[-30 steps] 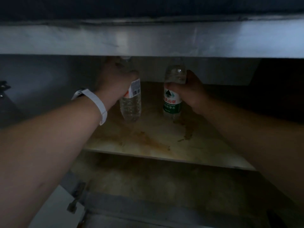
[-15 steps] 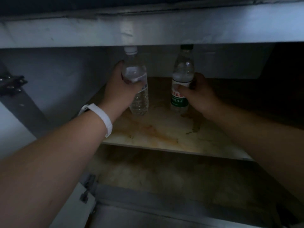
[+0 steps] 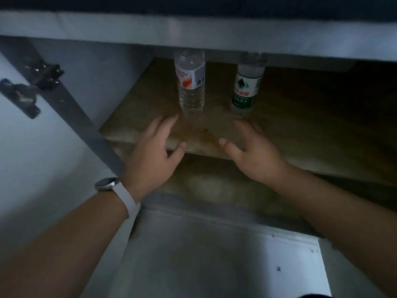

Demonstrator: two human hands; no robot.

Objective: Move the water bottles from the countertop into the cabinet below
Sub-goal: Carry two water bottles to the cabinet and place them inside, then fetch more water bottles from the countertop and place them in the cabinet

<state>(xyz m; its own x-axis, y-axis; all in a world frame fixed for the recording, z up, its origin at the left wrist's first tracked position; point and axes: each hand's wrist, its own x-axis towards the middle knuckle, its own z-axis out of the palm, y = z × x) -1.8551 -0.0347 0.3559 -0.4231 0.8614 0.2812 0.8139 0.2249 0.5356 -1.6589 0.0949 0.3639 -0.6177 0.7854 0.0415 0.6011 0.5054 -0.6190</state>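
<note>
2 clear plastic water bottles stand upright on the stained wooden cabinet shelf (image 3: 290, 130), well apart: the red-and-white-labelled bottle (image 3: 190, 82) at left, the green-and-white-labelled bottle (image 3: 246, 87) at right, their caps hidden behind the grey table edge (image 3: 193, 31). The left hand (image 3: 153, 155), with a white wristband (image 3: 122, 194), and the right hand (image 3: 253, 153) hover near the shelf's front, fingers spread, holding nothing.
</note>
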